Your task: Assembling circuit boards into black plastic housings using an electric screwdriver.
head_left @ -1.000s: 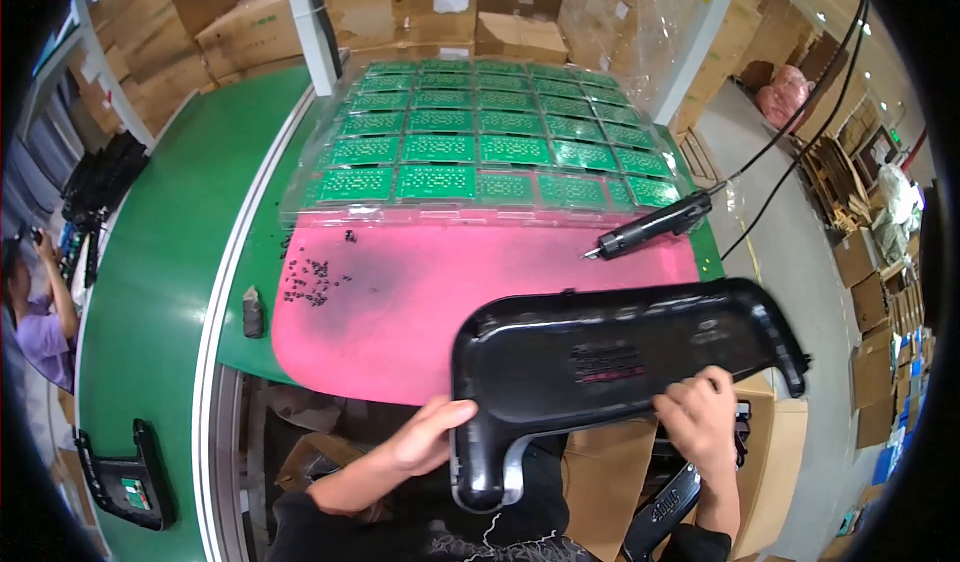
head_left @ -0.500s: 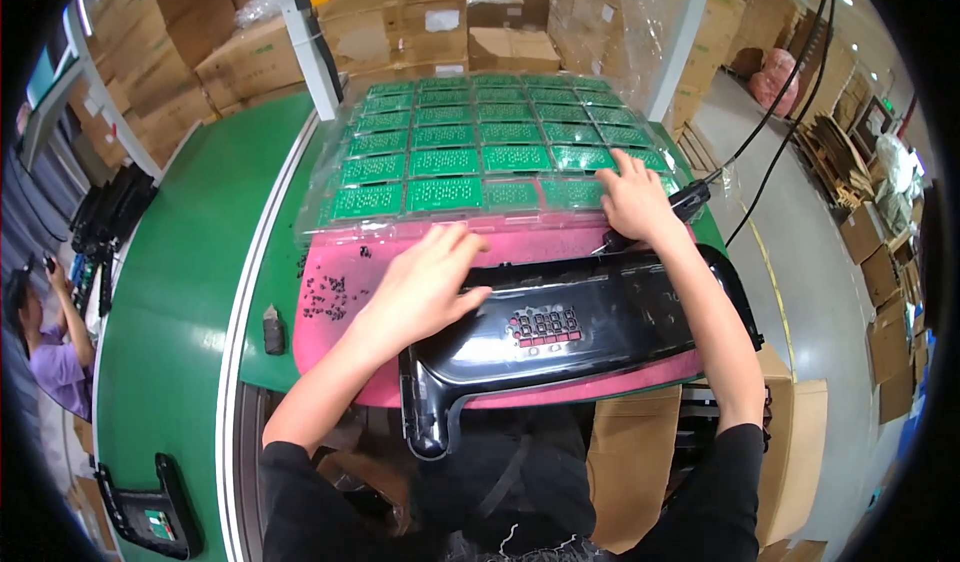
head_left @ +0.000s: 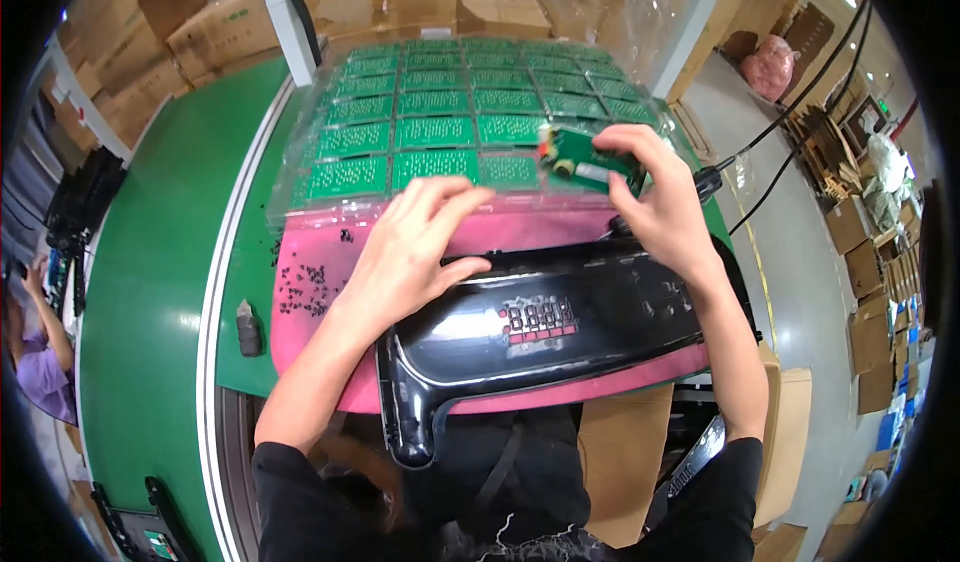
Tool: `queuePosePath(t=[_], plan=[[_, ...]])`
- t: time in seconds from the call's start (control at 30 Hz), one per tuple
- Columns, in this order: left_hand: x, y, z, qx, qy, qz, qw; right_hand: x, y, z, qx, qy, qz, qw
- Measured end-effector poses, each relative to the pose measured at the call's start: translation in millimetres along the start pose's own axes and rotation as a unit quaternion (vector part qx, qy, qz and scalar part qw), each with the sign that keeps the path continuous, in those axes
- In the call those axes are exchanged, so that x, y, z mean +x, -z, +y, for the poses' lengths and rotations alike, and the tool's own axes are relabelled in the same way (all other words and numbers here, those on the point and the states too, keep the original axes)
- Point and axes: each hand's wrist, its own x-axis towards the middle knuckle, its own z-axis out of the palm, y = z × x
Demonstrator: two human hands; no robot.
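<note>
Pinching a green circuit board [head_left: 575, 154] by its right end, right hand [head_left: 665, 200] holds it over the clear tray [head_left: 335, 210], left hand [head_left: 408, 244] loosely spread by the black plastic housing [head_left: 620, 307], contact unclear; previous frame shows no board in the right hand.

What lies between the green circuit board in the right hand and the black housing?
In the head view, the front edge of the clear tray, then pink mat, with part of the black screwdriver by the right hand.
</note>
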Motion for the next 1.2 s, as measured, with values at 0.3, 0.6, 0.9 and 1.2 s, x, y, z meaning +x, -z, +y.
queuePosePath(t=[0.3, 0.6, 0.9, 1.2], plan=[[0, 1, 25, -0.056, -0.052, 0.001, 0.997, -43, -7, -43, 0.177, -0.027, -0.062, 0.982], [1, 11, 26, -0.067, -0.076, -0.047, 0.994, -78, 12, -36, 0.162, -0.158, -0.068, 0.972], [-8, 3, 37, -0.158, 0.014, -0.197, 0.967, -102, 13, -16, 0.096, -0.028, -0.163, 0.981], [-12, -11, 45, -0.081, 0.085, -0.297, 0.948, -107, -6, 4, 0.104, -0.042, -0.17, 0.979]])
